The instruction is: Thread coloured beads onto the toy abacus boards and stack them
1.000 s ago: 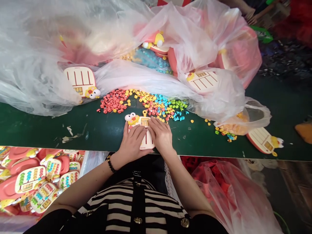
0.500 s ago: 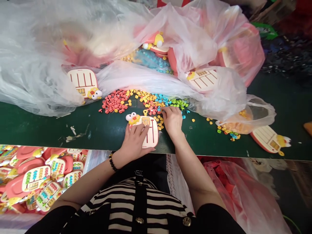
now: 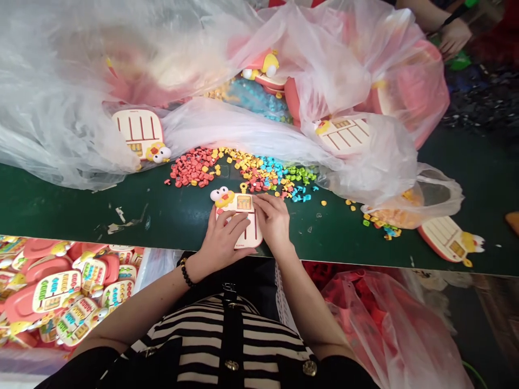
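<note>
A cream toy board (image 3: 256,231) with dark slots, a small picture window and a yellow duck-like head with bulging white eyes lies on the green table. My left hand (image 3: 225,229) grips it from the left, its fingers lying over the slots and its thumb along the lower edge. At the board's upper right, my right hand (image 3: 276,222) has its fingertips pinched together over a slot; whatever they hold is hidden. Just beyond the board spread small red pieces (image 3: 192,167), yellow pieces (image 3: 248,162), blue pieces (image 3: 300,195) and green pieces (image 3: 299,174).
Clear plastic bags (image 3: 251,127) full of toy parts line the far side. Other slotted boards lie at left (image 3: 138,129) and right (image 3: 444,235). Finished-looking boards fill a bin (image 3: 148,270) at lower left. Another person's hand (image 3: 454,38) shows at top right.
My right hand has moved from the loose pieces down and left onto the board's upper right. My left hand stays on the board. Another person's hand has come into view at top right.
</note>
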The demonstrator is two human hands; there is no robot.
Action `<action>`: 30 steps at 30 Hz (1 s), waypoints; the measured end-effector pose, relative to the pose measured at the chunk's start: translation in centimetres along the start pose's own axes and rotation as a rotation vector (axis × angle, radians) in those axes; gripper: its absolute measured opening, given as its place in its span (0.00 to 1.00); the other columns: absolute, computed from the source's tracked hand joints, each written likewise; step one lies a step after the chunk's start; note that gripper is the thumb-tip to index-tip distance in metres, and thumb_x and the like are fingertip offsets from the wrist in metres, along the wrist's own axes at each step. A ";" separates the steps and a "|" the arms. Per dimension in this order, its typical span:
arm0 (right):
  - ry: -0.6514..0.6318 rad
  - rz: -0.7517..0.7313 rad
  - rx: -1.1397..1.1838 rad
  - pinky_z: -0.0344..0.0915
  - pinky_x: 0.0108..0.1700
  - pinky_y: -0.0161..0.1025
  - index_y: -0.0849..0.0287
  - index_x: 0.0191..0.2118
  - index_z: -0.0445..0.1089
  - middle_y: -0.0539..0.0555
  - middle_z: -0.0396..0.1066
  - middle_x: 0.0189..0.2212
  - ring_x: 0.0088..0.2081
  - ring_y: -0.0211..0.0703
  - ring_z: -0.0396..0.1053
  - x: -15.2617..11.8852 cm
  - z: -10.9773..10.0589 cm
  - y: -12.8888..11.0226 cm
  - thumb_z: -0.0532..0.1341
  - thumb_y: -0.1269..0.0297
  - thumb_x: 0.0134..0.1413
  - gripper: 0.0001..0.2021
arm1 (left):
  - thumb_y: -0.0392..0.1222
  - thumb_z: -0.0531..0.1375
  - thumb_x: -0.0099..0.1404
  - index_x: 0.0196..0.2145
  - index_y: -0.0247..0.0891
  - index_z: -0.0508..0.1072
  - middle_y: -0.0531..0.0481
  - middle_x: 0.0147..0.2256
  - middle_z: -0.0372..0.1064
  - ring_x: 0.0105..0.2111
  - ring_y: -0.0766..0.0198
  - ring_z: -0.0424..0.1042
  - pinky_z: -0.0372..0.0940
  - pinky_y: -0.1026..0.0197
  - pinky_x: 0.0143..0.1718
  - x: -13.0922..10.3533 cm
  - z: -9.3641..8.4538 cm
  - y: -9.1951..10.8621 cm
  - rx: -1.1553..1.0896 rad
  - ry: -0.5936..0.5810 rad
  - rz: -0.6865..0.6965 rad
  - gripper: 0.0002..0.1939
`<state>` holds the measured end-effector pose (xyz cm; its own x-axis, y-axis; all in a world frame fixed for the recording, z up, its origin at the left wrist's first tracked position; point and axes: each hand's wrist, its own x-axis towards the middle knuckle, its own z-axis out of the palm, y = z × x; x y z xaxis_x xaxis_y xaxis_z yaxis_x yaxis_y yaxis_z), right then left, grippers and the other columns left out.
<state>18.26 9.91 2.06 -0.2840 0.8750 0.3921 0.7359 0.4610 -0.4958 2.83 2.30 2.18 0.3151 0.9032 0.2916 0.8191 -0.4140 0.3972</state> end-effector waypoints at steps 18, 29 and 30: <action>-0.007 0.120 -0.033 0.65 0.52 0.48 0.55 0.47 0.74 0.57 0.76 0.45 0.49 0.48 0.71 2.0 -3.2 2.7 0.50 0.66 0.63 0.16 | 0.59 0.61 0.59 0.63 0.42 0.56 0.38 0.57 0.61 0.51 0.45 0.61 0.49 0.35 0.57 1.0 -1.1 1.5 0.138 -0.151 -0.085 0.39; -0.166 0.048 -0.277 0.64 0.42 0.43 0.59 0.36 0.75 0.59 0.72 0.39 0.40 0.49 0.68 5.6 -2.1 5.9 0.54 0.70 0.58 0.12 | 0.59 0.60 0.60 0.58 0.35 0.63 0.34 0.59 0.59 0.52 0.44 0.59 0.45 0.35 0.60 0.2 -0.5 1.2 0.131 -0.113 -0.079 0.35; -0.152 0.058 -0.262 0.65 0.41 0.43 0.59 0.36 0.75 0.59 0.72 0.40 0.40 0.49 0.68 5.4 -2.2 6.0 0.53 0.69 0.59 0.12 | 0.59 0.60 0.60 0.58 0.35 0.63 0.35 0.59 0.60 0.53 0.44 0.59 0.45 0.35 0.60 0.0 -0.3 1.0 0.114 -0.098 -0.078 0.35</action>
<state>22.48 17.08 2.92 -0.3107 0.9201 0.2385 0.8816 0.3728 -0.2894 3.54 1.85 2.89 0.2889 0.9413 0.1747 0.8904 -0.3313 0.3120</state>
